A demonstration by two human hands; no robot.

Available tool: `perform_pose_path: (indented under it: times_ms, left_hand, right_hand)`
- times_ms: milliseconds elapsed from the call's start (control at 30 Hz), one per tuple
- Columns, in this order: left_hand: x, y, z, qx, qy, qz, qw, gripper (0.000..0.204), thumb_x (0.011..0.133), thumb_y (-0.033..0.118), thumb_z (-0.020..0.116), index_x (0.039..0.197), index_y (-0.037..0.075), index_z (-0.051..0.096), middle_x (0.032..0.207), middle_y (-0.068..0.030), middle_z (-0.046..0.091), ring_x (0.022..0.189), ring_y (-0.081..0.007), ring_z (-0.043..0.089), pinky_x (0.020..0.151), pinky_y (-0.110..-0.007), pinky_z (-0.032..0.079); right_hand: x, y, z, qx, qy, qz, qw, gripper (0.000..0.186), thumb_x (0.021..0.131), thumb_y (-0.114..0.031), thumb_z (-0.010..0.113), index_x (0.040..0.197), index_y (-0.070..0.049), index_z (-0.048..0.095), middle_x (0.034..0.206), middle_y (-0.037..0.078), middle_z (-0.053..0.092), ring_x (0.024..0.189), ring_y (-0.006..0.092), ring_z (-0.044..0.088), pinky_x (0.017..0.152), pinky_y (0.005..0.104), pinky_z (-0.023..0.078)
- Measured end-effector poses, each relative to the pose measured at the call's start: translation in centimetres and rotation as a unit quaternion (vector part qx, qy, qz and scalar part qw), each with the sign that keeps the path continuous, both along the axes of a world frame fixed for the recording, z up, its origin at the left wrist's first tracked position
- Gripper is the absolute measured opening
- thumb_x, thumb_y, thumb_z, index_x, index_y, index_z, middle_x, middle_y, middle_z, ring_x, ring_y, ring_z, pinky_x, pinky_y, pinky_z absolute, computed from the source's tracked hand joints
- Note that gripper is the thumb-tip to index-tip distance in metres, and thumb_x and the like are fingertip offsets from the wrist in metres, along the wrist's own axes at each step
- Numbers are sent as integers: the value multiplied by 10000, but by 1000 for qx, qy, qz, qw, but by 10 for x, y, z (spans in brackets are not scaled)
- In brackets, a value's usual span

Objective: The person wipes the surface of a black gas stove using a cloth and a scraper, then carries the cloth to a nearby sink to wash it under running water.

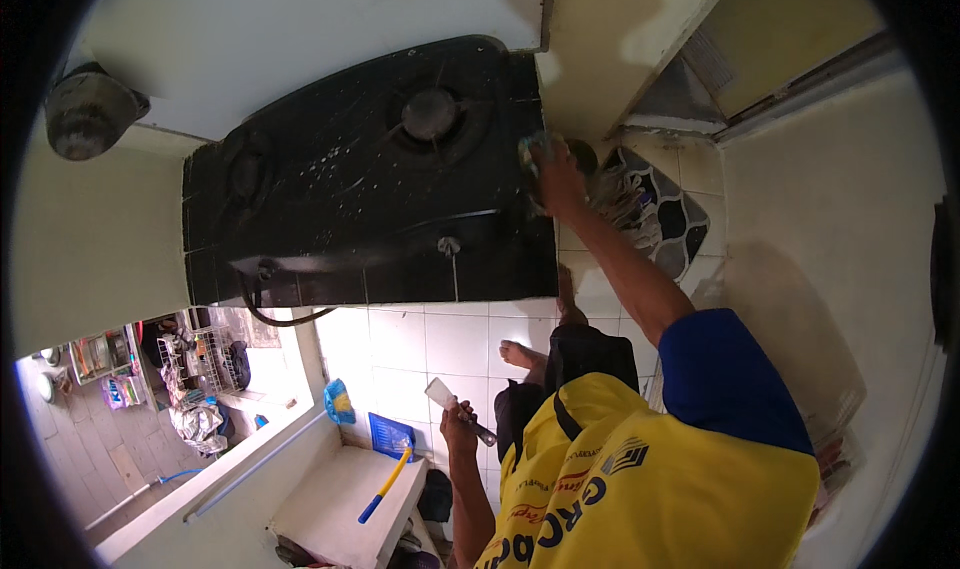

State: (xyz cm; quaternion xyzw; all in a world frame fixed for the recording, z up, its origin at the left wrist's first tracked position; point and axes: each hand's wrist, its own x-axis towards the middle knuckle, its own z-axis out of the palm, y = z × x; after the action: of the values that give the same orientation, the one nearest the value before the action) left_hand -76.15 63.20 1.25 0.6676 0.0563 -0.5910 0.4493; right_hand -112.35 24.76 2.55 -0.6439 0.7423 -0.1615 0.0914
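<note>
My left hand is low in front of my body, closed around the dark handle of a scraper with a broad pale blade. My right arm stretches forward to the black tiled counter's right end. There my right hand is closed over a greenish scrubbing pad, pressed at the counter edge; its exact shape is partly hidden. Left of it is a black two-burner gas stove, with pale specks scattered across its top. The nearer right burner has its pan support in place.
A patterned mat lies on the tiled floor beyond the counter's right end. A blue dustpan and a yellow-and-blue handle are by a white ledge. A black hose hangs below the counter. A dark round object is at upper left.
</note>
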Motion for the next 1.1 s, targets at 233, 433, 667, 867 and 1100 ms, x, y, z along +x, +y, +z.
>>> perform_pose_path:
  times_ms: [233, 433, 667, 867, 1100]
  left_hand:
    - [57, 44, -11, -33, 7, -13, 999, 199, 956, 151, 522, 1115, 32, 535, 853, -102, 602, 666, -147, 539, 577, -288, 469]
    - [109, 69, -22, -35, -8, 10, 999, 148, 943, 119, 491, 1050, 18, 500, 870, -122, 589, 638, -152, 527, 556, -271, 450]
    - [146, 119, -16, -51, -50, 97, 993, 177, 947, 162, 515, 1062, 28, 512, 862, -110, 594, 662, -165, 553, 575, -307, 465]
    - [160, 174, -49, 2, -32, 154, 987, 213, 947, 166, 505, 1094, 11, 502, 859, -121, 606, 686, -199, 576, 572, -313, 476]
    - [147, 158, -37, 12, -57, 219, 974, 150, 902, 114, 518, 1017, 23, 490, 833, -129, 599, 643, -193, 565, 541, -307, 475]
  right_hand:
    - [84, 159, 15, 51, -42, -81, 995, 448, 862, -235, 631, 1285, -104, 561, 1173, 227, 517, 1019, 389, 577, 812, 503, 501]
    - [166, 172, 53, 168, -121, 272, 940, 474, 780, -264, 705, 1227, -117, 649, 1125, 222, 535, 1104, 342, 561, 900, 403, 492]
    - [125, 146, 125, -57, -170, 219, 959, 519, 814, -261, 685, 1264, -23, 587, 1170, 249, 566, 1109, 363, 559, 969, 402, 431]
    - [149, 56, 182, -160, -230, 125, 952, 495, 864, -241, 631, 1319, -72, 535, 1232, 202, 548, 1138, 356, 552, 975, 417, 437]
    - [310, -3, 110, -160, 62, 112, 979, 484, 766, -134, 662, 1248, -148, 615, 1263, 161, 543, 1194, 400, 502, 1001, 529, 394]
